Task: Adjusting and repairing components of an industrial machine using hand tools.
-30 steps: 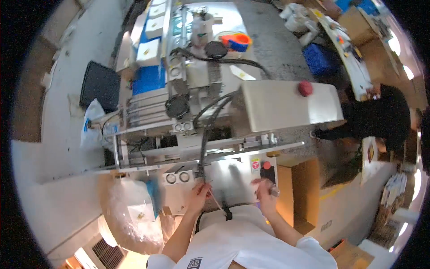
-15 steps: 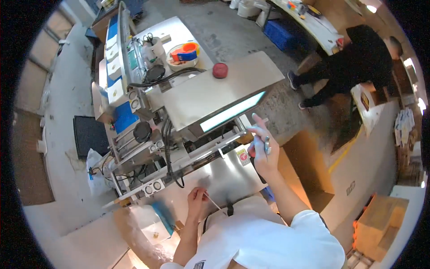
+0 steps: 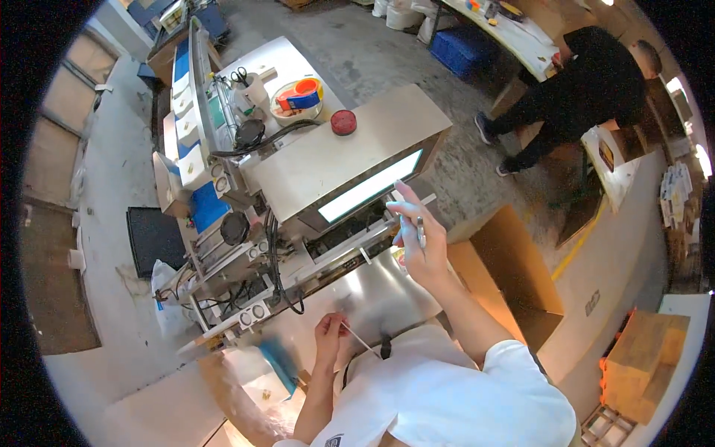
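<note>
My right hand (image 3: 423,249) is raised at the lit screen (image 3: 372,185) of a metal machine. Its index finger stretches toward the screen's right end, while the other fingers curl around a small silver pen-like thing (image 3: 421,232). My left hand (image 3: 329,337) is lower, above the machine's bare metal front plate (image 3: 365,298). Its fingertips pinch a thin white cord (image 3: 360,339), which slants to the black clip at my waist.
A conveyor with white cards (image 3: 192,170) runs off at the far left. A red button (image 3: 343,122) tops the screen housing. Behind it sits a bowl with an orange-and-blue tape dispenser (image 3: 302,95). An open cardboard box (image 3: 514,276) stands right; a person in black (image 3: 577,89) bends over a far table.
My view has shifted slightly, so the machine appears further left. My right hand stays raised, its index finger now over the screen's edge. The left hand keeps its pinch on the cord.
</note>
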{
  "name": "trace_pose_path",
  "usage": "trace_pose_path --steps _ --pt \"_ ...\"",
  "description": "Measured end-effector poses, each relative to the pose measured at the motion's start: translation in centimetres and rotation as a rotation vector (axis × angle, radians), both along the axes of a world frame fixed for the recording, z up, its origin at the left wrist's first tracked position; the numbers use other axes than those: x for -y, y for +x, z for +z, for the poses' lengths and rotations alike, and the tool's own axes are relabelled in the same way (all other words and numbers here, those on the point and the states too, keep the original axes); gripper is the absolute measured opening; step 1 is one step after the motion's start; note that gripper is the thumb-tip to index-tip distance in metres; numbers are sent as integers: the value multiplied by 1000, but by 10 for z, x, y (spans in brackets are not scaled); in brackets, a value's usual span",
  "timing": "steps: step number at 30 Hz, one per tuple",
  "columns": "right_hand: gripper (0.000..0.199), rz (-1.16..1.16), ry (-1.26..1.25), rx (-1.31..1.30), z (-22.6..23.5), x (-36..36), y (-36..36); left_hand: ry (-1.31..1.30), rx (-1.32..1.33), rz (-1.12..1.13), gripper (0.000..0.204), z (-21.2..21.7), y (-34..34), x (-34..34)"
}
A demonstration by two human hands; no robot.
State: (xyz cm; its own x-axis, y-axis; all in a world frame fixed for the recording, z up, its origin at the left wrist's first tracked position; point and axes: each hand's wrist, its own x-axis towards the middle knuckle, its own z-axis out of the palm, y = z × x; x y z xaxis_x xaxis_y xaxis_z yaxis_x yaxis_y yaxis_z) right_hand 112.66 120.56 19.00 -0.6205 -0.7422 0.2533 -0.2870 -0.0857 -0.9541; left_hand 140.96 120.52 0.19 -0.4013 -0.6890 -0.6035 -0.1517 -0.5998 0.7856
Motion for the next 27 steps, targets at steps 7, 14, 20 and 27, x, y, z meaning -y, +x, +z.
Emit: trace_pose_path --steps 7,14,20,27 --pt "29 -22 20 15 -5 -1 0 7 -49 4 16 -8 4 -2" --pt "23 93 129 267 -31 -27 27 112 -125 156 15 -14 24 -3" --pt "24 184 538 355 -84 -66 57 150 -59 229 17 -29 45 -5" --pt "25 534 964 404 -156 -65 92 177 -91 328 21 -28 54 13"
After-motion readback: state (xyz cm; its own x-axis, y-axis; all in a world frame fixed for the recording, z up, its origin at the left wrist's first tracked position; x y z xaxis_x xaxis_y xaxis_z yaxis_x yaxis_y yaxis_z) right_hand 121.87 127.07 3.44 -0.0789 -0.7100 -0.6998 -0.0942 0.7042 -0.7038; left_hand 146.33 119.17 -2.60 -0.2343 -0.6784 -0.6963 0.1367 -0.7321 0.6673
